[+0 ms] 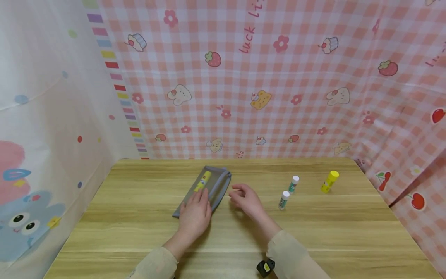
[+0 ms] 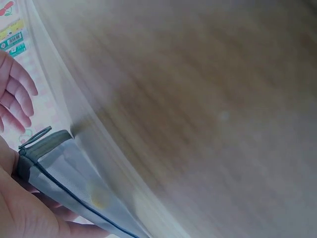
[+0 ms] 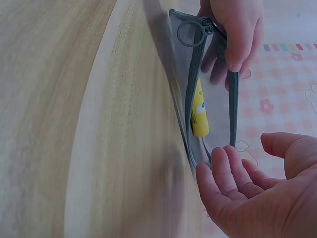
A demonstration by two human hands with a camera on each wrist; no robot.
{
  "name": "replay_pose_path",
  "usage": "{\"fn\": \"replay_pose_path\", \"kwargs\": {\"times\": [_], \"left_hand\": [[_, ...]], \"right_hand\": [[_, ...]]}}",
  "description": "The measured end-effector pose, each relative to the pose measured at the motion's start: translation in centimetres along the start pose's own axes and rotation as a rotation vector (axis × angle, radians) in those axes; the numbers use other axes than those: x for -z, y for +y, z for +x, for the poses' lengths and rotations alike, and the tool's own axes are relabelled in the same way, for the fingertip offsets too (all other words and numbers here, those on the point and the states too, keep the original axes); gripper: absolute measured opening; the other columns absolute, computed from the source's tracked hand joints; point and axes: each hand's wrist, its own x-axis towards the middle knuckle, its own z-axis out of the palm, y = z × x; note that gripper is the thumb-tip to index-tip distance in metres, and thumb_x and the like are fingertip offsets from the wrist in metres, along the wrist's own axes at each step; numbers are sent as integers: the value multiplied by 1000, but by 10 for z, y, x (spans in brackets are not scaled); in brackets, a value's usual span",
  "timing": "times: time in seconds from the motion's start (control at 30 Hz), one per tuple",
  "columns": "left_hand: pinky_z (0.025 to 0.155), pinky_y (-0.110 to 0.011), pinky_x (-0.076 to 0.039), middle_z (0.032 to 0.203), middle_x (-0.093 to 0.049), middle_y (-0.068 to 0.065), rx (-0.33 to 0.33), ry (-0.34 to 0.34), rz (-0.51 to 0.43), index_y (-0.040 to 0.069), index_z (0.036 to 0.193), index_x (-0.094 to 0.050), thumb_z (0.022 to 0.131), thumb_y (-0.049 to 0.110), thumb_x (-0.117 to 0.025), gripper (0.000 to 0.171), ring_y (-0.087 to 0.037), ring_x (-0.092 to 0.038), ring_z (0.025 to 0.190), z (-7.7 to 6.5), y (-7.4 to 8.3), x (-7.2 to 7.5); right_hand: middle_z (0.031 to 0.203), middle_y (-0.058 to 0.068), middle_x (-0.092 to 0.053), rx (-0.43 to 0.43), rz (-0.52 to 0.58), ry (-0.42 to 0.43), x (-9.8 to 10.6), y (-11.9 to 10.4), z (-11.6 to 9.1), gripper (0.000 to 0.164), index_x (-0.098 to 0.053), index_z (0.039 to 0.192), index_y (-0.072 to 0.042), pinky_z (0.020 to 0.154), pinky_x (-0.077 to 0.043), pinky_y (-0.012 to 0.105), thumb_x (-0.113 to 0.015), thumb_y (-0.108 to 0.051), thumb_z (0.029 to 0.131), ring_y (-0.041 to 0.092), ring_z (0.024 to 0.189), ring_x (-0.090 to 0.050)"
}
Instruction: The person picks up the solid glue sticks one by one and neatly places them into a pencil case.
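Note:
A grey mesh zip pouch (image 1: 215, 176) lies on the table with a yellow glue stick (image 1: 204, 179) inside, visible through the mesh. My left hand (image 1: 195, 217) holds the pouch; in the right wrist view its thumb sits over one zipper edge, with fingers showing through the mesh behind. That view also shows the pouch's mouth (image 3: 233, 114) gaping, with the yellow stick (image 3: 200, 119) within. My right hand (image 1: 247, 201), fingers relaxed and bent, hovers just right of the pouch, holding nothing. The left wrist view catches only the pouch's end (image 2: 74, 168) and parts of both hands.
Two green glue sticks with white caps, a farther one (image 1: 294, 184) and a nearer one (image 1: 283, 200), stand right of my right hand. A yellow glue stick (image 1: 330, 181) stands farther right. Patterned cloth (image 1: 244, 77) hangs along the back and sides of the wooden table (image 1: 139, 193).

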Motion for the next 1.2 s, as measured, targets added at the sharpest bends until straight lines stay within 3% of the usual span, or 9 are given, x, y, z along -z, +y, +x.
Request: {"fn": "replay_pose_path", "kwargs": {"times": [0.2,0.43,0.6,1.2], "left_hand": [[97,-72,-35,143,-51,-20,4,-3,4,3,142,-51,102,24,-47,46,-39,-48,130,-1,0,0],[97,-72,-35,143,-50,-21,6,-2,-5,3,142,-51,102,23,-47,46,-39,-47,131,-1,0,-1],[98,-72,-35,143,-51,-21,8,3,-6,3,142,-51,102,23,-47,45,-39,-47,131,-1,-1,-2],[97,-73,-35,142,-51,-21,-2,11,-8,2,142,-52,101,23,-47,46,-39,-47,131,-1,0,-1]], "right_hand": [[96,14,-69,74,7,-39,10,-3,-9,42,-54,124,14,75,-58,37,-65,-14,96,20,86,-68],[98,16,-71,56,-45,26,17,-7,-13,35,-58,124,11,80,-56,36,-65,-7,95,29,89,-68],[100,11,-71,61,-95,55,24,-11,-17,34,-60,125,6,82,-53,31,-66,-8,94,24,90,-67],[109,8,-70,172,-224,83,49,-24,-34,37,-59,130,-3,95,-50,42,-68,-11,95,24,104,-64]]}}
